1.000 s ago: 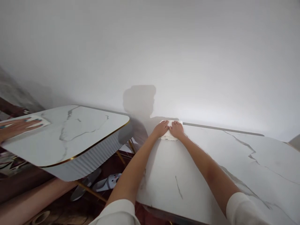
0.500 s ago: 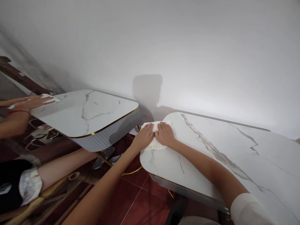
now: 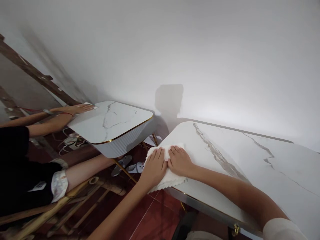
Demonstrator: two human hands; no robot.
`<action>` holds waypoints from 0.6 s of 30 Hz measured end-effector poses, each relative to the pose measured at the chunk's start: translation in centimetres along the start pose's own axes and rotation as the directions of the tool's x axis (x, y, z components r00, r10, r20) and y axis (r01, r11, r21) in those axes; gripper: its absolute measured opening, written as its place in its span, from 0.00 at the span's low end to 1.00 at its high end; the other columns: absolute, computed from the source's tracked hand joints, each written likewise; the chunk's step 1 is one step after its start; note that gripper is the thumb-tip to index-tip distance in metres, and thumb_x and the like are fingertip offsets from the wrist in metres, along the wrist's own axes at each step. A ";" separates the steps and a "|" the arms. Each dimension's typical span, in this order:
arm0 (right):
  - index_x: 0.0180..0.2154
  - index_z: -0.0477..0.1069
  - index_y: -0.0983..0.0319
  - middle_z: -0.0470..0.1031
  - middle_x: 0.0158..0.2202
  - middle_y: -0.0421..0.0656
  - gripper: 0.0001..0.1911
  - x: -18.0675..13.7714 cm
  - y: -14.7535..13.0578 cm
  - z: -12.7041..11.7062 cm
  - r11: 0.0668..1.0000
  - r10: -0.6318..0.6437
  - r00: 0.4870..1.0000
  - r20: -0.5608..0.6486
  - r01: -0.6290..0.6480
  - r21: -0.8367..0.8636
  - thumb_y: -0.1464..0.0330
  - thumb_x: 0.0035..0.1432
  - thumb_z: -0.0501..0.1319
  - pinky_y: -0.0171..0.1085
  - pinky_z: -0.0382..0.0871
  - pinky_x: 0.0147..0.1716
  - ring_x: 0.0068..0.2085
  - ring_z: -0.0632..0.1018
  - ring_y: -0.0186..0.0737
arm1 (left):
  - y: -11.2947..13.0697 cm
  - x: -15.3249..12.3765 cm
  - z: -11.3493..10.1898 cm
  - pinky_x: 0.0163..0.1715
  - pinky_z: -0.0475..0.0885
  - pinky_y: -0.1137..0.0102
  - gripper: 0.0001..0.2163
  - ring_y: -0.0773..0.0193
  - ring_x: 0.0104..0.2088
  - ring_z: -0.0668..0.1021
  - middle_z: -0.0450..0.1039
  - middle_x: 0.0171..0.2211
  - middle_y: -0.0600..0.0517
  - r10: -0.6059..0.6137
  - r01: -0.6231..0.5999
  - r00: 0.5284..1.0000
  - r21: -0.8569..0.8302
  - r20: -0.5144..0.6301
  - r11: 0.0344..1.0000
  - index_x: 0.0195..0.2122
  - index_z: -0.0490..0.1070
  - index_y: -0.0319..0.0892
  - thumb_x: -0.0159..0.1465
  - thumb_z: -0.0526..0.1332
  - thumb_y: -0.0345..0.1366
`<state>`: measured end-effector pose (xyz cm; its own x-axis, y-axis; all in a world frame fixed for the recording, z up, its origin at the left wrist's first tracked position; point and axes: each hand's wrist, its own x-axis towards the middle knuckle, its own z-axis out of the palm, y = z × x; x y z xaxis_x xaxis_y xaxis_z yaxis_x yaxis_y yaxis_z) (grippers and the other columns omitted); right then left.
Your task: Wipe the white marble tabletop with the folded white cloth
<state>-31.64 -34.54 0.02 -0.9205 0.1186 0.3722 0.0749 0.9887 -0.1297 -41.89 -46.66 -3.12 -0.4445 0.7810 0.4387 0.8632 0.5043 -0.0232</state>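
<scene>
Both my hands lie flat, side by side, on a white cloth (image 3: pixel 167 180) at the near left edge of a white marble table (image 3: pixel 250 173). My left hand (image 3: pixel 154 166) presses the cloth's left part, fingers stretched forward. My right hand (image 3: pixel 180 161) presses its right part, fingers spread. The cloth's scalloped edge hangs a little over the table's rim.
A smaller marble table (image 3: pixel 110 125) with gold trim stands to the left; another person's hands (image 3: pixel 75 109) rest on its far corner. That person sits at left on a wooden chair (image 3: pixel 50 213). Slippers (image 3: pixel 127 165) lie on the red floor. A white wall runs behind.
My two hands have slid the cloth toward me, from the table's far edge by the wall to its near left edge. The view has turned left, showing more of the other person.
</scene>
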 end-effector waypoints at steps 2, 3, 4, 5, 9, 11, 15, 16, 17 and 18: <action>0.55 0.66 0.78 0.66 0.59 0.60 0.24 0.3 1.4 -0.9 0.999 0.047 0.997 0.055 -0.047 -0.006 0.67 0.63 0.51 0.46 0.58 0.58 0.60 0.66 0.54 | 1.2 1.9 0.1 0.59 0.61 0.54 0.24 0.48 0.61 0.65 0.64 0.60 0.39 0.029 -0.027 0.999 -0.031 0.036 0.999 0.58 0.62 0.34 0.64 0.45 0.37; 0.54 0.67 0.78 0.66 0.58 0.61 0.23 0.7 2.2 -1.3 0.996 0.088 0.993 0.077 -0.088 -0.011 0.68 0.63 0.51 0.46 0.58 0.57 0.59 0.66 0.54 | 1.7 3.0 0.3 0.59 0.61 0.54 0.23 0.49 0.61 0.64 0.63 0.60 0.39 0.047 -0.044 0.998 -0.056 0.049 0.997 0.58 0.62 0.34 0.64 0.45 0.36; 0.53 0.68 0.77 0.67 0.57 0.61 0.22 1.2 3.1 -1.5 0.991 0.136 0.986 0.094 -0.135 -0.016 0.69 0.63 0.51 0.46 0.59 0.57 0.59 0.67 0.54 | 2.1 4.3 0.5 0.59 0.60 0.54 0.23 0.50 0.62 0.64 0.63 0.60 0.40 0.064 -0.059 0.996 -0.087 0.057 0.994 0.58 0.62 0.35 0.63 0.45 0.36; 0.52 0.69 0.76 0.68 0.57 0.61 0.21 1.8 4.0 -1.6 0.983 0.181 0.978 0.103 -0.180 -0.019 0.70 0.62 0.51 0.46 0.59 0.56 0.58 0.67 0.54 | 2.5 5.6 0.7 0.60 0.60 0.54 0.23 0.51 0.62 0.64 0.63 0.60 0.40 0.071 -0.063 0.996 -0.118 0.061 0.991 0.58 0.62 0.35 0.63 0.45 0.35; 0.49 0.70 0.71 0.70 0.55 0.57 0.18 4.3 8.1 -1.0 0.962 0.273 0.959 0.070 -0.274 0.004 0.72 0.62 0.49 0.45 0.59 0.56 0.58 0.67 0.50 | 3.3 11.0 2.1 0.62 0.58 0.56 0.22 0.54 0.62 0.64 0.65 0.59 0.43 0.057 -0.039 0.996 -0.246 0.067 0.968 0.56 0.65 0.38 0.62 0.47 0.33; 0.49 0.69 0.69 0.70 0.55 0.54 0.18 5.3 10.1 -0.4 0.951 0.308 0.951 0.008 -0.308 0.015 0.72 0.63 0.49 0.44 0.58 0.56 0.58 0.66 0.48 | 3.3 13.7 3.0 0.62 0.57 0.58 0.21 0.55 0.61 0.64 0.66 0.59 0.45 0.075 -0.051 0.995 -0.302 0.069 0.952 0.55 0.66 0.39 0.62 0.48 0.32; 0.49 0.69 0.70 0.69 0.56 0.56 0.17 7.2 13.5 0.7 0.925 0.379 0.922 -0.080 -0.380 -0.001 0.71 0.63 0.49 0.45 0.56 0.57 0.58 0.66 0.50 | 2.9 18.7 5.5 0.62 0.58 0.62 0.20 0.57 0.60 0.66 0.66 0.59 0.46 0.138 -0.098 0.988 -0.404 0.070 0.909 0.54 0.67 0.38 0.62 0.49 0.32; 0.48 0.70 0.70 0.70 0.55 0.57 0.17 7.7 14.3 0.9 0.919 0.392 0.915 -0.093 -0.395 -0.006 0.71 0.63 0.49 0.45 0.56 0.57 0.58 0.66 0.50 | 2.8 19.9 6.3 0.62 0.58 0.63 0.20 0.58 0.60 0.66 0.66 0.59 0.46 0.148 -0.107 0.987 -0.425 0.065 0.899 0.55 0.67 0.38 0.62 0.48 0.32; 0.48 0.70 0.71 0.71 0.54 0.57 0.17 8.2 15.0 1.2 0.912 0.405 0.907 -0.112 -0.409 -0.012 0.71 0.63 0.49 0.45 0.56 0.57 0.57 0.67 0.50 | 2.7 21.0 7.1 0.62 0.58 0.64 0.21 0.59 0.60 0.66 0.66 0.59 0.46 0.155 -0.114 0.986 -0.442 0.059 0.890 0.55 0.67 0.38 0.63 0.48 0.32; 0.47 0.71 0.71 0.71 0.53 0.57 0.17 8.7 15.8 1.4 0.904 0.420 0.897 -0.140 -0.426 -0.019 0.71 0.63 0.49 0.44 0.56 0.56 0.56 0.67 0.49 | 2.7 22.1 7.8 0.62 0.58 0.65 0.21 0.60 0.60 0.66 0.66 0.59 0.47 0.159 -0.118 0.986 -0.457 0.053 0.881 0.55 0.67 0.38 0.63 0.48 0.33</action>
<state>-38.98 -18.04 -0.11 -0.7403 0.5343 0.4081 0.4674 0.8453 -0.2590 -51.24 -25.13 -0.51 -0.3132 0.8699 0.3810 0.9227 0.1839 0.3387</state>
